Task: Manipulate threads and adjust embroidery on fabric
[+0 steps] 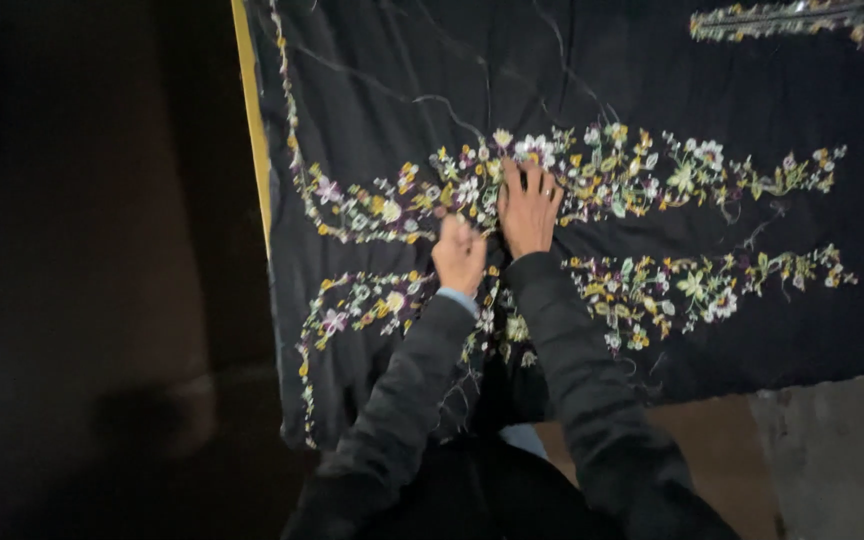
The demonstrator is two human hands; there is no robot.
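Fingers of our right hand (529,208) lie spread, palm down, flat on the black embroidered cloth (592,90) at frame centre. Our left hand (459,254), just beside it, curls shut, seemingly pinching cloth. Both dark sleeves (582,370) reach up from bottom centre.
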